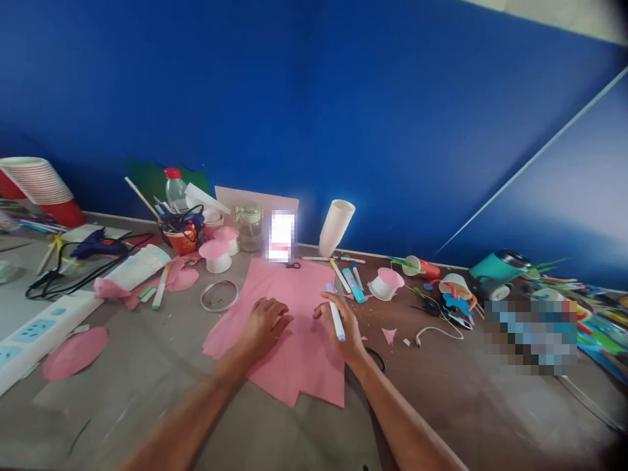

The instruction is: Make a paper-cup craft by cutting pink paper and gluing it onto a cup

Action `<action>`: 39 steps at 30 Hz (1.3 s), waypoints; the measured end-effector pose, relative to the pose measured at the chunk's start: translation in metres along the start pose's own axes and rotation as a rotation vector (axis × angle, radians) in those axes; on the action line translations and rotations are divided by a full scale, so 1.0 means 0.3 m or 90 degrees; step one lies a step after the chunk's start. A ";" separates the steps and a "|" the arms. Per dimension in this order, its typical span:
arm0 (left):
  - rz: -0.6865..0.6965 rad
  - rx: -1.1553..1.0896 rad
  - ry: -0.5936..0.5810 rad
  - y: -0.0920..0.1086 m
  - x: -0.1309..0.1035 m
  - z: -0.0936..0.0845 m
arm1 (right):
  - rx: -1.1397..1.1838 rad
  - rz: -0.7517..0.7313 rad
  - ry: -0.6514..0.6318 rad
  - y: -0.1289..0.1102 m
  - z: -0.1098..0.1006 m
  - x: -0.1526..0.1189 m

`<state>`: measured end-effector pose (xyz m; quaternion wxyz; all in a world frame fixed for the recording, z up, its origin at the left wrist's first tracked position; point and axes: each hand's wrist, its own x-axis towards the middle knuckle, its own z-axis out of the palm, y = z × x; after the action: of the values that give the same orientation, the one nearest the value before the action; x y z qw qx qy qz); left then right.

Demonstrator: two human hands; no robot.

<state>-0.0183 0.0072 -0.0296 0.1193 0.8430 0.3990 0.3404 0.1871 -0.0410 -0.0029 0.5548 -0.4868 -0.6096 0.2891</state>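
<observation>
Pink paper sheets (294,353) lie on the table in front of me, one overlapping another. My left hand (265,325) rests on the left part of the pink paper, palm down, its fingers apart and nothing in it. Over the right edge of the sheets, my right hand (346,324) grips a white marker (336,319) with a pale blue end, which slants across the fingers. Small scissors with dark handles (293,265) lie at the top of the paper. A glass or clear plastic ring (219,296) lies just left of the sheets.
Pink-topped paper cups (217,256) stand left, another pink-topped cup (386,283) right. Several markers (354,284) lie behind my right hand. A white power strip (44,333) runs along the left. A white cup stack (336,226) leans by the blue wall; a teal bottle (500,267) lies right.
</observation>
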 end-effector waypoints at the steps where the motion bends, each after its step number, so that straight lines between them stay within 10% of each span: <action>1: 0.009 0.007 -0.004 0.000 -0.003 0.000 | -0.013 -0.009 0.006 -0.004 -0.002 0.005; 14: 0.019 0.103 -0.077 -0.009 -0.037 0.031 | -0.188 -0.086 -0.058 -0.048 -0.036 0.091; 21: 0.015 0.093 -0.085 0.000 -0.030 0.026 | -0.555 -0.290 0.019 -0.063 -0.143 0.375; 30: -0.030 0.086 -0.133 0.015 -0.026 0.008 | -0.849 -0.282 -0.007 -0.054 -0.219 0.671; 39: -0.057 0.080 -0.172 0.034 -0.021 -0.008 | -0.741 -0.349 0.079 -0.082 -0.118 0.665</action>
<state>-0.0167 -0.0043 -0.0260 0.1337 0.8685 0.4368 0.1925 0.2324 0.1261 0.1055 0.2883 -0.5507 -0.7355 -0.2696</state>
